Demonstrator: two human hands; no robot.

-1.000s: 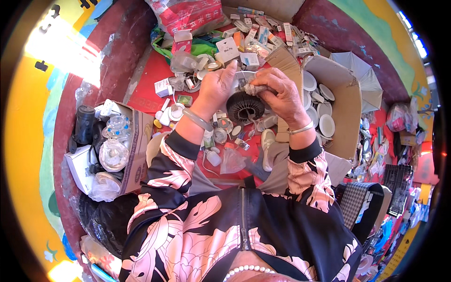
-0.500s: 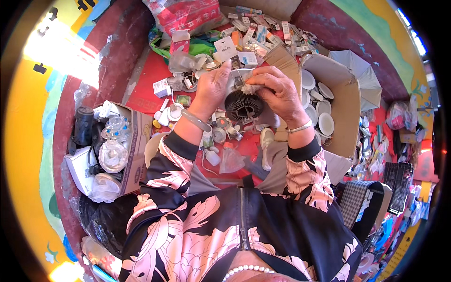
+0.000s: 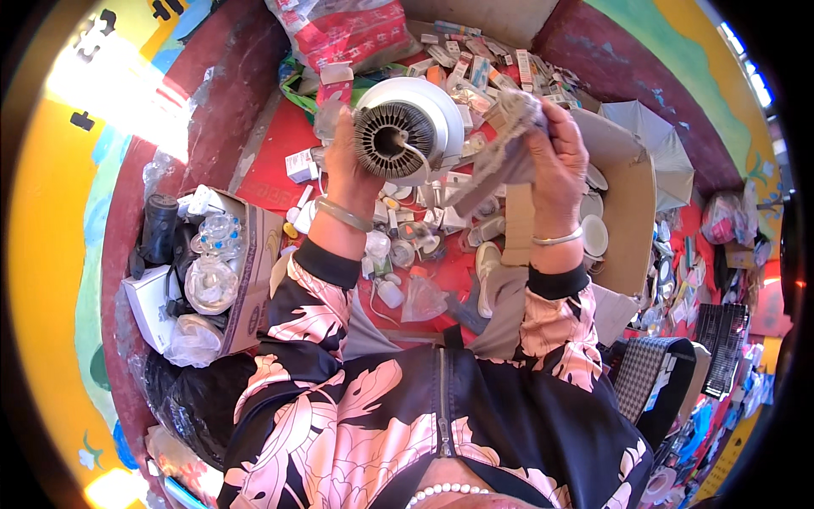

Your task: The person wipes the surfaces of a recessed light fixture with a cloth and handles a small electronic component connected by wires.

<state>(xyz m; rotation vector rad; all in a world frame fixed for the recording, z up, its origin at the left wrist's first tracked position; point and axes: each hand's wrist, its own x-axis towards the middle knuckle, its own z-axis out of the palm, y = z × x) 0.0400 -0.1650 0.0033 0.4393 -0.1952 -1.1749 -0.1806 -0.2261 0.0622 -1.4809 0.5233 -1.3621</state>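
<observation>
My left hand (image 3: 346, 161) grips a round downlight (image 3: 443, 114) by its side. The downlight has a white rim and a dark finned heat sink facing me, with a white cable coming out of its middle. My right hand (image 3: 560, 157) is closed on a crumpled grey cloth (image 3: 507, 140) that hangs to the right of the downlight, apart from it. Under both hands lie loose white lamp parts, small bulbs and a clear plastic bag (image 3: 422, 299) on a red ground sheet.
A cardboard box (image 3: 629, 199) on the right holds round white lamps. On the left, another box (image 3: 250, 276) contains wrapped glassware and a black cylinder. Small cartons (image 3: 483, 72) and a red-and-white sack (image 3: 352, 34) lie at the far side. A grey umbrella-like panel (image 3: 653, 140) stands behind the right box.
The downlight has tilted and shifted left and upward, showing its white rim. My right hand with the cloth has moved right, away from the downlight.
</observation>
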